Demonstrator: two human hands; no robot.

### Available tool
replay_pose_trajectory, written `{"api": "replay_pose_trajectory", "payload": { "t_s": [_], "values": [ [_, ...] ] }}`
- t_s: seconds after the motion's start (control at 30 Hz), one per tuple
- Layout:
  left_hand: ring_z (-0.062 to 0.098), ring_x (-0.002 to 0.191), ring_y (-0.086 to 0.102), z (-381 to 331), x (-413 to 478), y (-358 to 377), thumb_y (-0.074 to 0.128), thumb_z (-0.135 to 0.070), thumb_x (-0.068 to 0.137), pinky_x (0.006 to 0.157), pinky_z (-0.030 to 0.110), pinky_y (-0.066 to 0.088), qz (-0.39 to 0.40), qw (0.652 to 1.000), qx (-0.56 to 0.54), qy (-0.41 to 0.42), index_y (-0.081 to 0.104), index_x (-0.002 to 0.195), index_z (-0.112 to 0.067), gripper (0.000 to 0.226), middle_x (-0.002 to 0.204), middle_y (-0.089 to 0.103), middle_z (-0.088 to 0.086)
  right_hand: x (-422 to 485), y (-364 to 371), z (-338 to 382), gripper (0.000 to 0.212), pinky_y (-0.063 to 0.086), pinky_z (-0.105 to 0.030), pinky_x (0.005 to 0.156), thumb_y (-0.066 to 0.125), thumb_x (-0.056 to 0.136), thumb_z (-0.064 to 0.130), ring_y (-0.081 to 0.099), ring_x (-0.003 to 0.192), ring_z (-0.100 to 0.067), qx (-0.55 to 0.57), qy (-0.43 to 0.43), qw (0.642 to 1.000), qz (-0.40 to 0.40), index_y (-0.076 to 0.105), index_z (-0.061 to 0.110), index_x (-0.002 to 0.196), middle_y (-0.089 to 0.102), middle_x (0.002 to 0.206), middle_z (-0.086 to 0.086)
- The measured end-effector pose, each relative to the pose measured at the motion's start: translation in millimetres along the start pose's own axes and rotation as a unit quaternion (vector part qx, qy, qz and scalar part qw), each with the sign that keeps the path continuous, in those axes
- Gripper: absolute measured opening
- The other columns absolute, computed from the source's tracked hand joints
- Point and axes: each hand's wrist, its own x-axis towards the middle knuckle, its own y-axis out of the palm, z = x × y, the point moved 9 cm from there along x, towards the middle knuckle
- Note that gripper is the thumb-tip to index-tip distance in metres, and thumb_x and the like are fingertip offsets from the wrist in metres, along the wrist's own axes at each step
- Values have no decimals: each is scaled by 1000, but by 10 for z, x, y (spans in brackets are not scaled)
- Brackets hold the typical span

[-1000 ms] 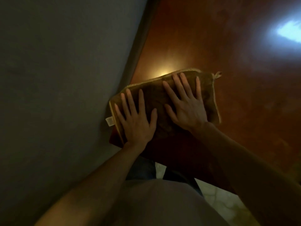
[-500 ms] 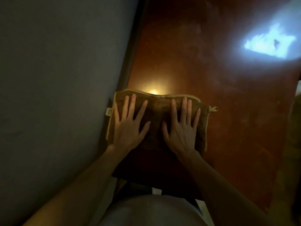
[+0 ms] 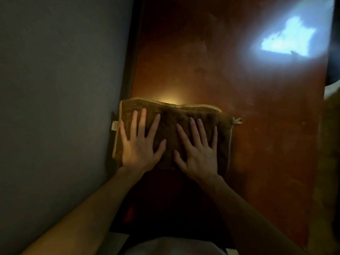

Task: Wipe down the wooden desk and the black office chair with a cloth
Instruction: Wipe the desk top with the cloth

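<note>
To your left: grey wall, plain and dim | along its edge: dark vertical strip | upper right: pale blue patch of reflected light | ahead: small warm yellow glow | bottom: pale floor, small part visible

We see a dim indoor room, likely a home or office. A reddish wooden desk stands against a plain grey wall. A window reflection shines on its polished top.

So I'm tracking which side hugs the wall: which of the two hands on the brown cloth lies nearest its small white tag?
The left hand; the small white tag sits just beside its little finger, while the right hand lies toward the brown cloth's other end.
</note>
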Motion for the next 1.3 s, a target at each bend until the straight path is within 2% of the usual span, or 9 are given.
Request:
{"api": "replay_pose_trajectory", "payload": {
  "t_s": [0.2,0.5,1.07,1.13,1.23,1.3],
  "values": [
    [32,160,3,-47,703,-83,28,-68,98,121,70,7,-4,1000,9,26,6,165,-36,78,173,5,9,520,-88,-254,78,3,-68,121,36,96,67,2,158,-28,-4,22,999,-25,14,34,163,5,171,-7],
    [33,160,1,-67,1632,-190,29,-68,95,121,68,1,-33,999,15,19,4,165,-38,80,173,3,9,1382,-245,-616,76,6,-67,121,35,96,66,-1,158,-25,-14,11,999,-38,13,36,163,6,171,-6],
    [32,160,3,-79,2753,-416,32,-66,95,122,70,6,-54,999,-5,7,12,164,-36,78,173,8,11,2437,-434,-994,75,4,-65,122,32,97,66,-1,158,-25,-26,30,998,-50,14,35,163,8,171,-7],
    [31,160,1,-90,2788,-434,31,-67,95,122,69,5,-44,999,-10,2,11,165,-36,79,173,6,11,2495,-444,-1002,75,4,-67,121,32,96,66,1,158,-27,-24,30,998,-40,19,33,162,10,171,-9],
    [32,160,-2,-96,2798,-441,28,-67,92,123,68,0,-23,1000,-10,0,10,165,-35,81,173,3,11,2609,-592,-987,69,8,-68,119,40,92,60,18,154,-33,-13,22,997,-78,43,24,151,26,165,-16],
    [32,160,0,-90,2821,-473,31,-65,90,123,68,-2,-28,1000,-9,1,14,165,-33,83,173,5,13,2752,-662,-960,66,11,-67,119,42,94,57,21,154,-35,-6,-7,995,-101,45,22,150,27,164,-17]
  ]
}}
